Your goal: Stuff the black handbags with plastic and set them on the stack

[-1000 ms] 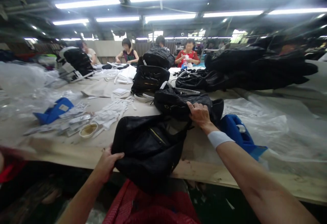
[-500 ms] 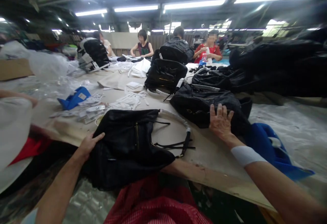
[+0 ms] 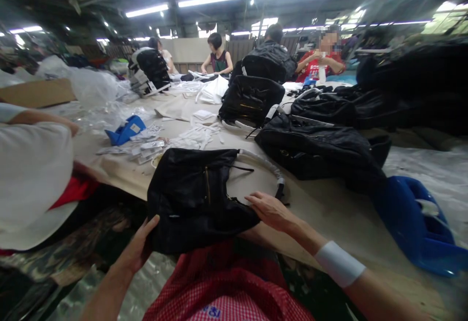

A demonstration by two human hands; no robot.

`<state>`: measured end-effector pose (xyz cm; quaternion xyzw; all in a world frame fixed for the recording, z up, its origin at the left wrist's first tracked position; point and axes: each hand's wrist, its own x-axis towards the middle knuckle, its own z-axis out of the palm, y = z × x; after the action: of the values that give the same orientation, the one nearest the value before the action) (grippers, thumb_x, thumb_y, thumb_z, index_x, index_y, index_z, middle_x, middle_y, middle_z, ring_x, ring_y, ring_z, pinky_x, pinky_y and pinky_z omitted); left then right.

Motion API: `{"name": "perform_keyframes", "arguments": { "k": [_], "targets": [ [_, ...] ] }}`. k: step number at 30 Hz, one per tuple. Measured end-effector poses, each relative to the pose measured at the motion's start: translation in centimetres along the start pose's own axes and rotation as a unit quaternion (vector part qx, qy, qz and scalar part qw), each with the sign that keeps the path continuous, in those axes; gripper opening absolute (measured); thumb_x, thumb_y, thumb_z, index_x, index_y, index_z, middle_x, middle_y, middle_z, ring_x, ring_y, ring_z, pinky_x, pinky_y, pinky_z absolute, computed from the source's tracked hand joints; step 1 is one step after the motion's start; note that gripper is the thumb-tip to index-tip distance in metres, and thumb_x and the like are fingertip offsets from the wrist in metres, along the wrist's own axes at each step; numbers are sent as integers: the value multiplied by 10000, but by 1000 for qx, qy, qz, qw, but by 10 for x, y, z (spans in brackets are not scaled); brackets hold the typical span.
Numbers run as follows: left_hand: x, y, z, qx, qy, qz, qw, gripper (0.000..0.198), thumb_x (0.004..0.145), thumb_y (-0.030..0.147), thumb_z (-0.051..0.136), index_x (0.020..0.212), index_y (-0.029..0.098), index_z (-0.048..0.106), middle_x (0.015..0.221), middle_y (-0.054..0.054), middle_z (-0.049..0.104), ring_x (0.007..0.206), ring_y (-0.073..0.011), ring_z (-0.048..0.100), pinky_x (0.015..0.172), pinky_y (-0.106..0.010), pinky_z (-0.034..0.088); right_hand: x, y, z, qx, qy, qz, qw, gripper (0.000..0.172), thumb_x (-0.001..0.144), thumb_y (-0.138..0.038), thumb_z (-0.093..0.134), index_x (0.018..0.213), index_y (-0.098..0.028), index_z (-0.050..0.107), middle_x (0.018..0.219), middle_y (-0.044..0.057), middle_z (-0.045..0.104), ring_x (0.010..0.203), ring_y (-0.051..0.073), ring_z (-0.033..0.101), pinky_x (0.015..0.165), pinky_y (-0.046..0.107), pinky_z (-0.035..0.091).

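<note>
A black handbag (image 3: pixel 190 199) with a gold zipper lies over the near table edge, its wrapped handle (image 3: pixel 265 162) looping to the right. My left hand (image 3: pixel 141 245) grips the bag's lower left side, thumb on top and the other fingers hidden beneath. At the bag's right corner, my right hand (image 3: pixel 272 211) is closed around the lower end of the handle; part of its grip is hidden. Beyond it lies a second black bag (image 3: pixel 318 148), touched by neither hand.
A blue tape dispenser (image 3: pixel 420 223) stands at the right, and a smaller blue dispenser (image 3: pixel 126 130) at the left near white tags (image 3: pixel 148 150). More black bags (image 3: pixel 252 99) stand farther back. A co-worker's white-clothed body (image 3: pixel 34 179) is close on the left. Other people work across the table.
My right hand has left the second bag and come down to the near bag's handle end. My left hand has shifted lower along the bag's side. The view has turned slightly left.
</note>
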<state>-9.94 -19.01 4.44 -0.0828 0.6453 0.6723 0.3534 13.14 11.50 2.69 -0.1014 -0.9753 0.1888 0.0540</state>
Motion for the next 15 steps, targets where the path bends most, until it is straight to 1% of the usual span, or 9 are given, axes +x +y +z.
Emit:
{"name": "perform_keyframes", "arguments": {
  "k": [2,3,6,8,9,11,12,13,15],
  "targets": [
    [-1,-2,3,-13,12,3,1000,399,900,213,621,1298,189,603,1044,-97,742,951,-233,719,841,-325,606,-15,-17,12,56,1,10,998,362,1002,-230,312,1179,-158,620,1075,121,648,942,199,632,886,331,507],
    [0,-1,5,-18,14,8,1000,386,897,208,622,1281,180,613,1049,-99,741,954,-231,718,848,-320,603,-24,-25,17,88,0,13,996,383,1010,-254,287,1191,-156,610,1089,124,645,957,207,630,900,343,502],
    [2,4,4,-16,7,26,1000,333,885,194,625,1213,137,644,1025,-117,743,916,-239,725,821,-319,608,-47,-43,28,176,-24,30,984,411,1008,-381,329,1258,-171,580,1151,121,639,1049,240,609,957,381,470],
    [2,6,0,-1,1,32,999,307,871,174,634,1171,115,651,986,-127,745,864,-245,732,778,-322,615,-53,-48,31,240,-40,79,967,436,994,-485,366,1229,-196,593,1109,92,658,1022,237,612,919,362,474],
    [2,6,-1,7,3,35,999,296,861,161,640,1153,109,651,963,-129,747,834,-246,734,749,-321,617,-52,-48,31,271,-39,116,955,458,982,-537,373,1171,-197,614,1055,79,668,975,230,616,873,347,483],
    [1,3,-4,17,7,37,999,291,841,149,660,1128,108,648,925,-128,747,786,-250,735,700,-323,619,-41,-47,29,329,-34,190,924,531,947,-635,379,999,-178,646,915,61,667,865,217,610,770,327,489],
    [1,1,-4,18,8,36,999,294,832,152,671,1122,112,647,910,-125,747,770,-253,735,684,-329,618,-33,-47,28,366,-35,217,904,570,928,-673,378,940,-171,647,864,54,658,827,212,604,738,323,490],
    [0,-1,-4,16,9,35,999,299,822,155,683,1116,115,646,898,-123,746,756,-255,734,677,-336,619,-23,-47,26,413,-44,231,880,604,912,-704,377,924,-165,650,845,51,656,809,209,604,725,324,495],
    [-4,-4,-4,12,10,33,999,305,802,152,701,1101,119,648,875,-120,746,740,-259,732,675,-348,619,-4,-50,25,515,-55,233,823,652,894,-736,376,1002,-159,658,876,56,671,818,212,625,740,337,519]
  ]
}}
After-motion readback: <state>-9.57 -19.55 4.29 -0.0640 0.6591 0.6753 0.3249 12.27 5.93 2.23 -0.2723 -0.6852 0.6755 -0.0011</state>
